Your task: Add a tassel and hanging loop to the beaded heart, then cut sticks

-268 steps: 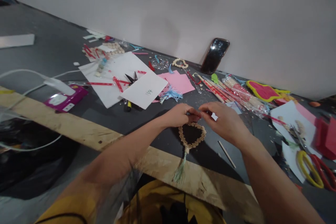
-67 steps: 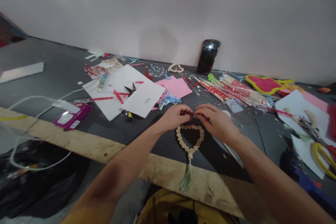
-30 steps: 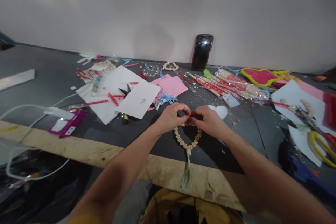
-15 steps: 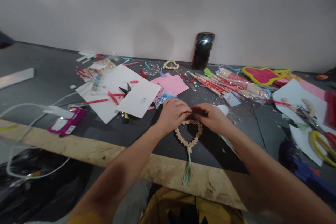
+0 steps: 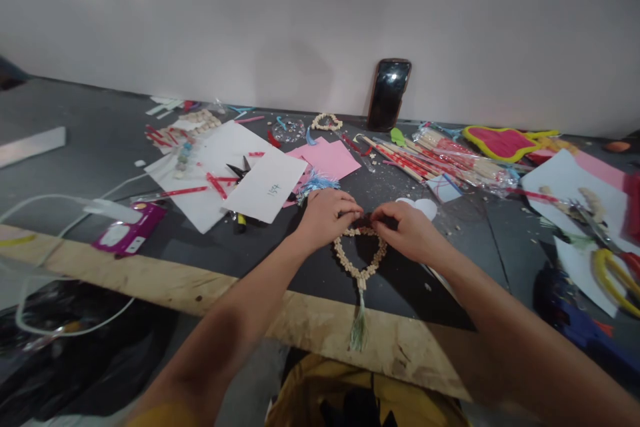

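A heart-shaped loop of small pale wooden pieces [image 5: 343, 261] lies on the dark tabletop, its point toward me. From that point a pale green tassel [image 5: 359, 328] hangs down over the wooden front edge. My left hand [image 5: 330, 215] is at the loop's upper left, thumb and fingers pinched. Across a small gap, my right hand [image 5: 409, 232] pinches at the upper right. Something small and reddish shows between the fingertips, too small to name. Both hands partly cover the loop's top.
Behind my left hand lie a blue tassel [image 5: 320, 182], pink paper [image 5: 334, 159] and a white card [image 5: 267, 187] beside pliers [image 5: 240, 169]. A phone [image 5: 389, 95] leans on the wall. Sticks [image 5: 400, 159], a glue gun [image 5: 570, 320] and yellow-handled scissors [image 5: 607, 273] lie rightward.
My fingertips have moved slightly apart, the right hand shifting a little rightward and down. More of a white paper shape behind it now shows. The loop stays in place.
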Demonstrator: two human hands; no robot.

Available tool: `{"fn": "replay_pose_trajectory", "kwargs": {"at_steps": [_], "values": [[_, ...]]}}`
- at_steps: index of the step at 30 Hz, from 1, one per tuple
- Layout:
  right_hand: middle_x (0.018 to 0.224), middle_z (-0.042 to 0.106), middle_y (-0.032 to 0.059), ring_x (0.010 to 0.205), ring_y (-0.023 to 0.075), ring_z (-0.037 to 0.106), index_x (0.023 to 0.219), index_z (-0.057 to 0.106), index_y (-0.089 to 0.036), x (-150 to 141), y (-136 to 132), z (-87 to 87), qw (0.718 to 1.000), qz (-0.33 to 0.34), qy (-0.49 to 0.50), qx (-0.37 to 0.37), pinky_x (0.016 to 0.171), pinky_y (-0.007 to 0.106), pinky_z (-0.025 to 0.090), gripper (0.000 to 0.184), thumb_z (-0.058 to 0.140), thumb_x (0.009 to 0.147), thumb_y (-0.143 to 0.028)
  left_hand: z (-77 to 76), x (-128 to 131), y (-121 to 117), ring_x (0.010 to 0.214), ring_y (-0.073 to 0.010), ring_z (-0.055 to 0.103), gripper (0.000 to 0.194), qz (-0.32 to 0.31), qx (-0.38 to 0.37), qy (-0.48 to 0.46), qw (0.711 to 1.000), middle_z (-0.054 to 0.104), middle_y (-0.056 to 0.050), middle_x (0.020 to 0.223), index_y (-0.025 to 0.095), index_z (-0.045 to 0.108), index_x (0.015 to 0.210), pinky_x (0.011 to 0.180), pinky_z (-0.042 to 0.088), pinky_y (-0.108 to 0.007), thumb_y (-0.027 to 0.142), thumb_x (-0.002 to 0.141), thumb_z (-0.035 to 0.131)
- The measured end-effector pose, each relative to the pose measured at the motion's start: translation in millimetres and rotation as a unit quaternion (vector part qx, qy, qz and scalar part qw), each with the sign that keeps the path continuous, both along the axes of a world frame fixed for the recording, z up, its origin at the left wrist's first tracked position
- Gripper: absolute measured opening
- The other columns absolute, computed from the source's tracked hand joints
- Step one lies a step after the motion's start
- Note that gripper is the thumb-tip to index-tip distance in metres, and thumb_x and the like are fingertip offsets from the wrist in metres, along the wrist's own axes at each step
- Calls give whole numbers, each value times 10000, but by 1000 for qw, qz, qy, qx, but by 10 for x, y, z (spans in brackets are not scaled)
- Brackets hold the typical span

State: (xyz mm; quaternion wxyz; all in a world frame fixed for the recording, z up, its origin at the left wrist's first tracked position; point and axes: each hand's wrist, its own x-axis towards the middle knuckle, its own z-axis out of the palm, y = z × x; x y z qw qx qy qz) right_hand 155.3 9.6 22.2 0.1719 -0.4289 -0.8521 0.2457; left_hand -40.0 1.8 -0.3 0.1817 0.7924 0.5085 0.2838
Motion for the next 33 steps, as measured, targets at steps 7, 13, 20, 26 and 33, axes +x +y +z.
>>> {"fn": "replay_pose_trajectory", "kwargs": {"at_steps": [7, 13, 20, 26, 33], "values": [[810, 603, 71, 818, 198, 477, 840, 614, -178, 110, -285, 110, 979, 59, -150, 128, 735, 314, 352, 150, 468, 848, -208, 49, -37, -9, 969, -243, 535, 157, 72, -39, 64, 995, 678, -8, 975, 233, 690, 630, 891, 312, -436, 267, 716, 563], [832, 590, 66, 831, 207, 455, 873, 604, -199, 116, -419, 159, 950, 77, -245, 178, 699, 320, 319, 171, 435, 871, -224, 67, -16, -48, 994, -249, 500, 165, 98, -44, 98, 989, 644, -7, 1030, 210, 653, 599, 839, 319, -438, 247, 702, 529], [833, 590, 65, 828, 212, 461, 864, 610, -203, 152, -445, 188, 948, 90, -250, 175, 699, 327, 322, 160, 451, 856, -217, 76, 3, -64, 969, -251, 494, 145, 107, -38, 112, 987, 642, -20, 1001, 200, 645, 613, 830, 308, -434, 229, 699, 532], [816, 606, 63, 824, 193, 498, 818, 602, -179, 119, -187, 153, 981, 45, -139, 129, 751, 298, 359, 146, 465, 845, -222, 124, -1, -59, 928, -250, 510, 178, 78, -67, 120, 987, 664, -30, 881, 203, 661, 703, 816, 310, -422, 240, 748, 492], [757, 634, 18, 665, 144, 549, 815, 586, -202, -113, 179, 65, 995, -10, -75, 70, 594, 244, 360, 117, 474, 829, -232, 149, 8, -79, 897, -236, 553, 213, 41, -53, 112, 991, 682, -15, 837, 230, 669, 830, 805, 329, -397, 299, 814, 469]]}}
